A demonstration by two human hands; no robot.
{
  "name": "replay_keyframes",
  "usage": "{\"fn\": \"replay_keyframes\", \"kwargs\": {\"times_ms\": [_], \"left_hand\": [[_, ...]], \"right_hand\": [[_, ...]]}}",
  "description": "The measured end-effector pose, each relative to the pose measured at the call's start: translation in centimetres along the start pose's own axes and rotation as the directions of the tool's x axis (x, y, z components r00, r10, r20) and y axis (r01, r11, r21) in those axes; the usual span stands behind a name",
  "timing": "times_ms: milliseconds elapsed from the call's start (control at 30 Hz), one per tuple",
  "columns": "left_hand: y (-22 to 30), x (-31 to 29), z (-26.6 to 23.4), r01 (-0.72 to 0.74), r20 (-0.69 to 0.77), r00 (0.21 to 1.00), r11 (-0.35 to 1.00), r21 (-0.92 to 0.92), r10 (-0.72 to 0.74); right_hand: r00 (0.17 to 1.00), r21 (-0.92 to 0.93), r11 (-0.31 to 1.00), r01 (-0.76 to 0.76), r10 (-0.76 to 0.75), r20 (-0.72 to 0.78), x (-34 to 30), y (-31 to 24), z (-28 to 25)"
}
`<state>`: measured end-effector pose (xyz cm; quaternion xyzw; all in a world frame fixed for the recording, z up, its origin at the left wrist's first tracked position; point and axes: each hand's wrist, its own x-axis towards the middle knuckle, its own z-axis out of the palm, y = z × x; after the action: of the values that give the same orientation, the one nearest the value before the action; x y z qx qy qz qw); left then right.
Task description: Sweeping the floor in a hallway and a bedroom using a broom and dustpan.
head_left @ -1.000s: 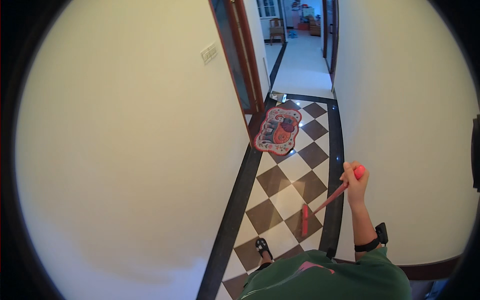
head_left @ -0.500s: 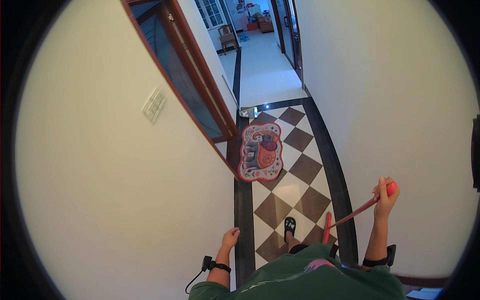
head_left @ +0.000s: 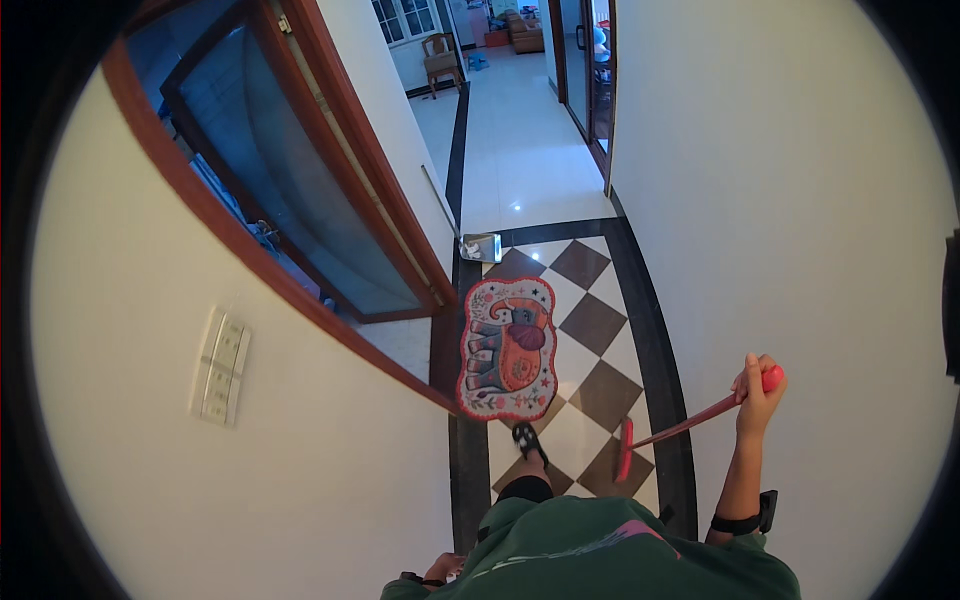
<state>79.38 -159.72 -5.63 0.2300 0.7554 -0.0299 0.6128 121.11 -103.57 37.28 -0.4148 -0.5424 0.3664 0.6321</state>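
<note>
My right hand point(head_left: 759, 386) is closed round the top of a broom's handle, just below its red end knob. From there the dark red handle slants down to the left, and the red head of the broom point(head_left: 626, 450) is low over or on the checkered tiles. My left hand point(head_left: 446, 567) hangs beside my green shirt at the lower edge, its fingers too small and partly hidden to read. Farther along, a long-handled dustpan point(head_left: 481, 248) with some pale debris stands by the left wall. Between it and my black shoe point(head_left: 530, 441) lies an elephant-patterned mat point(head_left: 508, 348).
White walls flank this narrow hallway. On the left, a brown-framed glass door point(head_left: 290, 190) stands open near a switch panel point(head_left: 222, 367). Dark border tiles point(head_left: 655, 320) run along the right wall. A wooden chair point(head_left: 440, 62) is in the brighter room beyond.
I have stepped forward, so the mat, dustpan and doorway appear nearer. The broom has come along in my right hand. My left hand has dropped back beside my body.
</note>
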Motion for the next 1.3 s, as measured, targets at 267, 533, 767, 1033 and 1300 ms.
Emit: {"fn": "replay_keyframes", "kwargs": {"times_ms": [267, 533, 767, 1033, 1300], "left_hand": [[21.4, 17.2, -24.7, -0.393, 0.014, 0.906, 0.830, 0.395, 0.422], [56.9, 19.1, -54.3, -0.576, -0.495, 0.666, 0.806, 0.133, 0.558], [68.1, 24.0, -66.1, -0.325, -0.370, 0.755, 0.798, 0.507, 0.542], [75.4, 29.9, -78.0, -0.214, -0.314, 0.853, 0.827, 0.520, 0.418], [88.8, 38.8, -97.8, 0.044, -0.494, 0.755, 0.718, 0.695, 0.431]], "right_hand": [[0.999, -0.011, 1.000, 0.025, -0.025, -0.022, 15.4, 5.0, 13.6], [0.999, 0.066, 0.997, 0.041, -0.039, -0.034, 27.8, 10.6, 24.9], [0.998, 0.078, 0.997, -0.002, 0.007, -0.061, 41.9, 19.7, 34.5], [0.991, 0.029, 0.990, -0.136, 0.136, 0.013, 55.7, 26.8, 42.7], [0.986, -0.042, 0.986, -0.161, 0.159, -0.047, 61.4, 30.0, 47.9]]}}
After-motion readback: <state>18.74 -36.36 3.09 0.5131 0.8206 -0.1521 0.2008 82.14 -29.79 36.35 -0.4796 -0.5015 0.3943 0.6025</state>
